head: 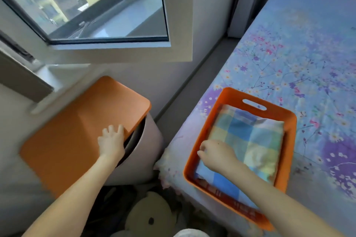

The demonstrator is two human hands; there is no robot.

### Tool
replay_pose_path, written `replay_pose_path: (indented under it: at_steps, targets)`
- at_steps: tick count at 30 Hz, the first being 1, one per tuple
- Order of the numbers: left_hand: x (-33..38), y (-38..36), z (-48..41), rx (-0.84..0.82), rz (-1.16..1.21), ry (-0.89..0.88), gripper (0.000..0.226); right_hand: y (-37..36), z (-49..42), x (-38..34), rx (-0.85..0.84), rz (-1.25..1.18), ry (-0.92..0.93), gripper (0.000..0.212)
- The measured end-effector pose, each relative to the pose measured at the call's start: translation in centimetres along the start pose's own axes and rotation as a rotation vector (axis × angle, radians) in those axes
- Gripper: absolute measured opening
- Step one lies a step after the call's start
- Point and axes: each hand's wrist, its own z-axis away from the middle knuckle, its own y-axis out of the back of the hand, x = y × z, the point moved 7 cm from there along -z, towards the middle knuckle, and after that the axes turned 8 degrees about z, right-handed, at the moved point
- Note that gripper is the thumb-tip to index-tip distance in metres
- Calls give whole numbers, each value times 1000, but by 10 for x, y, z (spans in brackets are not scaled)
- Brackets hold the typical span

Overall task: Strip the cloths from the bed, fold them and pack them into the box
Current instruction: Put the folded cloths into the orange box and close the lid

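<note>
Your orange plastic box (290, 140), with a slotted handle in its far wall, sits open on the near left corner of the bed (192, 121), on the blue-and-purple floral sheet (298, 59). Your folded blue, yellow and green checked cloth (256, 140) lies flat inside it.
</note>
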Motion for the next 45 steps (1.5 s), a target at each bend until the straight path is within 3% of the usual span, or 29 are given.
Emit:
replay_pose_path:
  at_steps: [3,7,10,12,15,17,21,24,26,28,30,32,34,36,38,41,43,45]
  targets:
    - [-9,-4,-1,-35,-8,-87,55,-8,-2,-18,-17,49,17,27]
    - [-3,35,5,135,-73,-337,33,6,0,-51,5,-86,106,27]
    - [-8,94,13,468,-74,-485,26,19,7,-100,-190,-733,122,26]
    - [-21,134,15,586,-97,-463,21,31,1,-142,-383,-1146,129,46]
    - [-47,170,11,599,-139,-404,34,61,-18,-198,-567,-1585,133,70]
    - [-60,189,19,620,-217,-434,40,87,-23,-230,-616,-1744,145,79]
    - [-61,216,45,645,-363,-575,31,116,-31,-269,-523,-1797,56,68]
    - [-52,213,58,615,-319,-720,25,111,-28,-269,-418,-1780,-83,31]
    - [-43,212,73,596,-175,-797,8,103,-22,-255,-377,-1857,-158,14]
    - [-36,216,80,526,30,-799,31,96,-15,-233,-338,-1923,-175,8]
    - [-39,219,75,354,285,-666,59,95,-4,-204,-311,-1957,-145,7]
    - [-47,217,64,243,453,-474,71,99,8,-161,-293,-1933,-93,11]
    - [-46,209,52,183,371,-290,61,110,25,-107,-277,-1885,-24,14]
    - [-23,191,49,46,331,-179,65,128,50,-44,-264,-1830,78,18]
    - [11,175,52,-85,529,-118,64,142,69,11,-203,-1723,144,17]
    - [83,153,68,-277,987,-95,38,155,88,90,-63,-1570,150,16]
    - [116,137,74,-322,1185,-64,33,153,88,130,54,-1510,68,13]
    - [154,119,76,-341,1339,-10,39,138,91,175,225,-1431,-95,25]
